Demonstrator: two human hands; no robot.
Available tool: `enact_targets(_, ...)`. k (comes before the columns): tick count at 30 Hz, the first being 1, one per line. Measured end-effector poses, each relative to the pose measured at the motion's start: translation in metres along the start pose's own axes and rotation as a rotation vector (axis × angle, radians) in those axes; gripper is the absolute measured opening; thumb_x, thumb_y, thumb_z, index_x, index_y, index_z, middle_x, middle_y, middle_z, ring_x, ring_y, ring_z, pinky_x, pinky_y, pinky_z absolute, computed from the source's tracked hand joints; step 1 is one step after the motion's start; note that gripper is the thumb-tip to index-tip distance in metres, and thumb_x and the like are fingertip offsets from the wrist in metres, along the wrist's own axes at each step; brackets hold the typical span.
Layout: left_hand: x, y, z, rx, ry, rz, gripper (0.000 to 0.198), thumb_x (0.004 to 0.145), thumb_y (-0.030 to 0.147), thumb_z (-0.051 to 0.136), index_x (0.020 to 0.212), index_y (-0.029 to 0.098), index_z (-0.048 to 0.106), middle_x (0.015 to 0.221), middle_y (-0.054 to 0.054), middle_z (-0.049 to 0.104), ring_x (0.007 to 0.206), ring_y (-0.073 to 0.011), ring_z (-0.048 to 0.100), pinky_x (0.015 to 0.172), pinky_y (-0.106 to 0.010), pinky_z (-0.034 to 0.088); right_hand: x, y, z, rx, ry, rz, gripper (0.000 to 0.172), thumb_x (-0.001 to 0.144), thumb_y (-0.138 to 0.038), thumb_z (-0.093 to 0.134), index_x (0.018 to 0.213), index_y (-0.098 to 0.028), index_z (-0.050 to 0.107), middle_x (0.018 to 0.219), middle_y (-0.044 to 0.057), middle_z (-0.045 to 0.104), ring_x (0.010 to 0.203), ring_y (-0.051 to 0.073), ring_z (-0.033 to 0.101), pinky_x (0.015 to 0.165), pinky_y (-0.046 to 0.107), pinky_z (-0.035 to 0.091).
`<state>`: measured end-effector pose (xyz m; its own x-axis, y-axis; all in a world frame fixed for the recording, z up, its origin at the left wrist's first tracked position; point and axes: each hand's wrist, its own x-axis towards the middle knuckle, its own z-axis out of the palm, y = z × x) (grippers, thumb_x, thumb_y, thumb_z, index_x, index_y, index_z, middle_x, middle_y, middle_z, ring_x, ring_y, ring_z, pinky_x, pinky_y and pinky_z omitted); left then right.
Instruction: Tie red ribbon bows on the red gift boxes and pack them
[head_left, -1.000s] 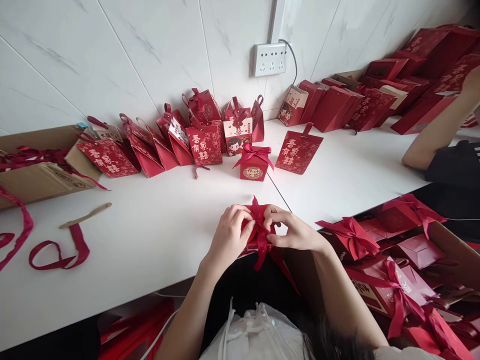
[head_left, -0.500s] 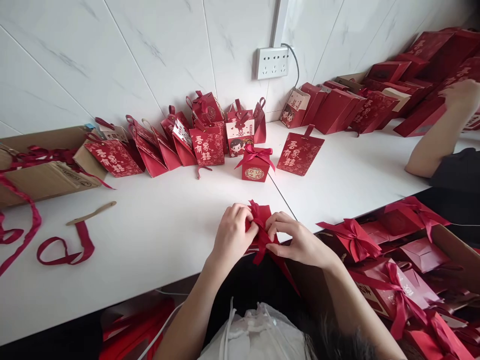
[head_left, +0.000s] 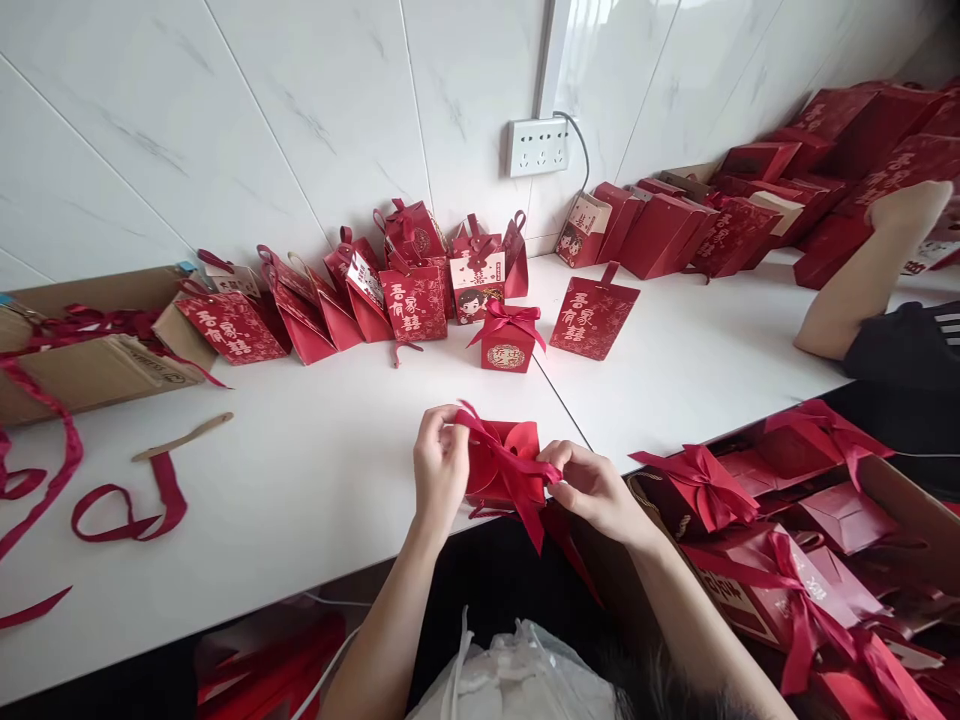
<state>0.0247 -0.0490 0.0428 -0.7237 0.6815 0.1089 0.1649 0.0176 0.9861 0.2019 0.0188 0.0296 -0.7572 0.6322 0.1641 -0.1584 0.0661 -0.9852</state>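
A small red gift box [head_left: 487, 488] sits at the table's near edge between my hands, with a dark red ribbon [head_left: 512, 462] lying across its top. My left hand [head_left: 441, 462] pinches the ribbon at the box's left side. On the right, my right hand [head_left: 592, 487] is closed on a loop or end of the same ribbon. One ribbon tail hangs down over the front of the box. Just beyond stands a red box with a tied bow [head_left: 507, 338], and to its right a red box with gold lettering [head_left: 595, 312].
Several red gift boxes [head_left: 330, 305] line the wall. A cardboard box of ribbon [head_left: 97, 370] stands left, near a loose ribbon strip [head_left: 171, 490]. At lower right is a carton of bowed boxes [head_left: 772, 580]. Another person's arm [head_left: 847, 280] rests at right. A socket strip [head_left: 538, 148] is on the wall.
My hands have moved apart, drawing the ribbon out sideways over the box. The ribbon tail now hangs lower in front. The whole view has shifted slightly.
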Motion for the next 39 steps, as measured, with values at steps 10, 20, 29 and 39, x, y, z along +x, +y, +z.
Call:
enact_targets(10, 0.026, -0.02, -0.039, -0.529, 0.284, -0.469, 0.018, 0.065, 0.03, 0.063, 0.073, 0.017, 0.052, 0.082, -0.001, 0.059, 0.062, -0.0118, 0.057, 0.063, -0.03, 0.05, -0.006, 0.006, -0.008, 0.016, 0.129, 0.113, 0.029, 0.081, -0.043, 0.066, 0.073, -0.02, 0.051, 0.072, -0.001, 0.052, 0.063, 0.012, 0.045, 0.06, 0.025, 0.038)
enact_targets(20, 0.031, -0.041, -0.112, -0.449, 0.752, -0.283, 0.025, 0.067, 0.033, 0.062, 0.069, 0.019, 0.042, 0.08, 0.004, 0.043, 0.08, -0.0091, 0.051, 0.075, -0.024, 0.043, -0.007, 0.017, -0.03, 0.225, 0.839, -0.025, 0.06, 0.086, -0.048, 0.053, 0.039, -0.021, 0.029, 0.045, -0.002, 0.035, 0.051, 0.012, 0.043, 0.054, 0.027, 0.041)
enact_targets(29, 0.026, -0.05, -0.104, -0.559, 0.537, -0.361, 0.034, 0.052, 0.025, 0.053, 0.037, 0.015, 0.024, 0.06, 0.0, 0.04, 0.064, -0.0102, 0.046, 0.066, -0.026, 0.043, 0.002, 0.047, -0.03, 0.204, 0.734, -0.157, 0.042, 0.068, -0.017, 0.05, 0.026, -0.021, 0.046, 0.033, 0.0, 0.034, 0.052, 0.014, 0.043, 0.053, 0.027, 0.043)
enact_targets(39, 0.016, -0.064, -0.096, -0.459, 0.379, -0.242, 0.027, 0.044, 0.022, 0.048, 0.022, 0.019, 0.032, 0.039, 0.001, 0.027, 0.05, -0.0098, 0.037, 0.067, -0.03, 0.044, 0.007, 0.061, -0.018, 0.26, 0.459, -0.059, 0.046, 0.067, -0.018, 0.048, 0.022, -0.023, 0.04, 0.027, -0.002, 0.026, 0.033, 0.01, 0.033, 0.035, 0.024, 0.034)
